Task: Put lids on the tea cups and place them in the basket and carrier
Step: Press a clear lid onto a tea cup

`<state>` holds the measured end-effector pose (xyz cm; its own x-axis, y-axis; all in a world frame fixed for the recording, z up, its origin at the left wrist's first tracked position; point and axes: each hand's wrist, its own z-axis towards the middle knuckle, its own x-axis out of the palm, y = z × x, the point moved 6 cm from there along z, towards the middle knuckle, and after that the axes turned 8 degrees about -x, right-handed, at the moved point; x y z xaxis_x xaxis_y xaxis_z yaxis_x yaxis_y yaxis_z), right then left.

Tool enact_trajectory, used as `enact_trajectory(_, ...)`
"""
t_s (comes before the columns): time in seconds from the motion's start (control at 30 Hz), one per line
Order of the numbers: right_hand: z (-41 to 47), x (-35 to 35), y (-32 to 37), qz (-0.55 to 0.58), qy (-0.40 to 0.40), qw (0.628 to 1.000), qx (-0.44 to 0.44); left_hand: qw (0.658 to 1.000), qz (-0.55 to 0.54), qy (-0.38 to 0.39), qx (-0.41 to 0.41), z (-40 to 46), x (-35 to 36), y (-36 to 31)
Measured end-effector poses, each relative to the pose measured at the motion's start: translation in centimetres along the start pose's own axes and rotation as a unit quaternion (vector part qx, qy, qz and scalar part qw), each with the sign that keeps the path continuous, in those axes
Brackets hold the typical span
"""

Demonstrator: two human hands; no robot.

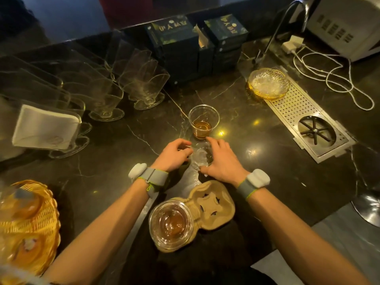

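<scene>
A clear plastic cup (203, 121) with a little amber tea stands uncovered on the dark counter. Just in front of it lies a clear lid (200, 157), held between both hands. My left hand (174, 154) curls its fingers on the lid's left edge and my right hand (221, 161) grips its right edge. Nearer to me is a cardboard carrier (213, 199); a lidded cup of tea (171, 223) sits in its near slot and the far slot is bare. A wicker basket (41, 219) at the lower left holds lidded cups, blurred.
Clear plastic stands (107, 93) and white napkins (44, 129) crowd the left. Dark boxes (181, 50) line the back. A glass dish (268, 83), a steel drain tray (308, 120) with a rinser, a tap and a white cable (337, 79) lie at the right.
</scene>
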<state>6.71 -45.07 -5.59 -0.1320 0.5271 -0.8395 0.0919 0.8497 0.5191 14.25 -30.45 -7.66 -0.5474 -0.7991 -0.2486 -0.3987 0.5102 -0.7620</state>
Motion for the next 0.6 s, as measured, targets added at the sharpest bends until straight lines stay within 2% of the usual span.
enact_trajectory(0.23, -1.5, -3.8, 0.7, 0.106, -0.132, 0.985, -0.027, 0.992, -0.119, 0.044, -0.005, -1.9, 0.5, -2.8)
enact_trajectory(0.43, -1.3, -6.0, 0.5, 0.172, -0.218, 0.960, -0.022, 0.992, -0.109, 0.060, -0.024, -1.4, 1.7, -3.2)
enact_trajectory(0.5, -0.5, -6.7, 0.3, 0.168, -0.223, 0.960, -0.011, 0.996, -0.083, 0.026, -0.020, -0.4, 1.3, -2.7)
enact_trajectory(0.6, 1.7, -8.1, 0.1, 0.129, -0.193, 0.973, 0.006, 0.996, 0.041, -0.071, 0.031, 1.4, -0.4, -2.4)
